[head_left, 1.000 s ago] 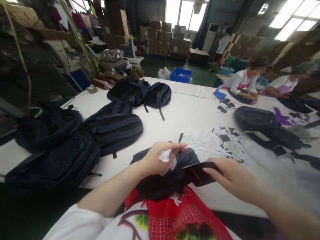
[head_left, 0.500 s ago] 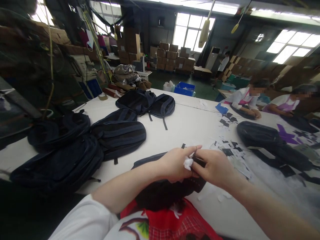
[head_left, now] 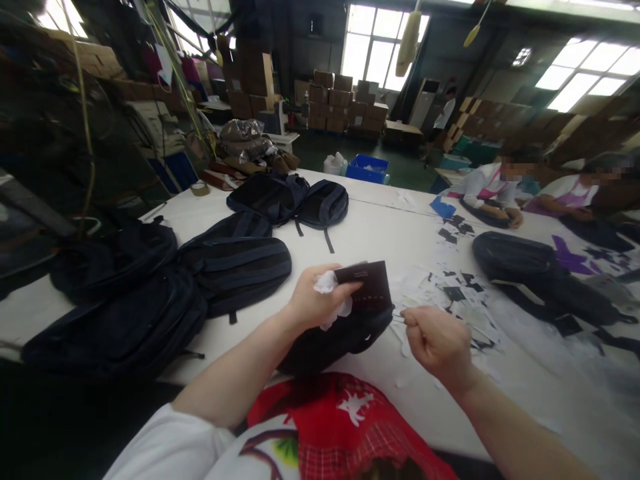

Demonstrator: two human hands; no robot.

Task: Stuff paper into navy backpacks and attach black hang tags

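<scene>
The dark card (head_left: pixel 371 292) lies at ten o'clock from the right hand (head_left: pixel 441 341), which is curled closed, contents indeterminate; the left hand (head_left: pixel 313 303), nearer, clamps the card over the dark bag (head_left: pixel 320 350).

Open lane up the middle of the surface (head_left: pixel 385 233)! Dark backpacks (head_left: pixel 235 267) wall off the left, and scraps (head_left: pixel 455 293) litter the stretch beyond the right hand (head_left: pixel 437 341).

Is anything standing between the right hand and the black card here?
Nothing visible blocks it. The left hand holds the black card; the right hand is apart, to the card's right, and the dark bag lies below the card. Any fine thread there is too blurred to tell.
</scene>
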